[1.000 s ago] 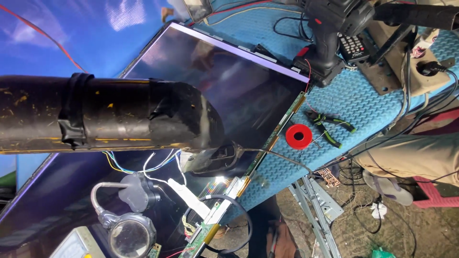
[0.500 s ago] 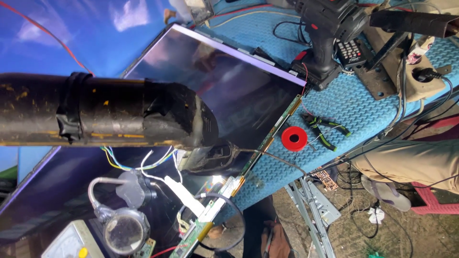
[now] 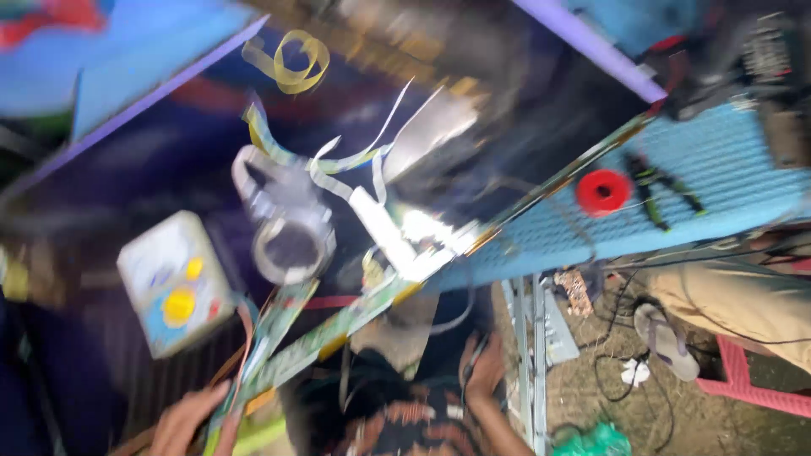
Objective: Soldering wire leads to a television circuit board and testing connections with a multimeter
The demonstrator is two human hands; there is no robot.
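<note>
The dark pipe has left my view. My left hand [image 3: 190, 422] pinches the green circuit strip [image 3: 312, 342]; right hand [image 3: 486, 367] grip cannot be told. Support the strip evenly.

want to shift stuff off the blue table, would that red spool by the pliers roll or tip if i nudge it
The red spool seems to lie flat on its round face, so a nudge would likely slide it, not roll it. The table's textured blue top probably adds grip. It looks small and likely light, though the picture is blurred. The pliers beside it could block it.
</note>
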